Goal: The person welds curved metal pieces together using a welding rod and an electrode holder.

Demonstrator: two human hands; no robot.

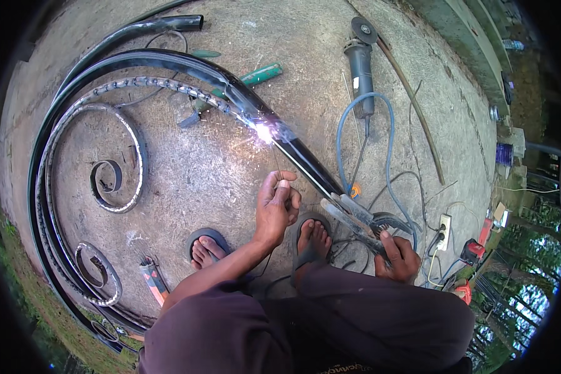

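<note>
Left hand [276, 207] pinching thin welding rod [274, 159]; right hand [397, 255] apparently gripping electrode holder [355, 218], beside curved black tube [230, 87].

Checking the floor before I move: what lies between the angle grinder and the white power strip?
In the head view, a looping blue hose and thin dark cables cross the concrete between the angle grinder and the power strip.
</note>
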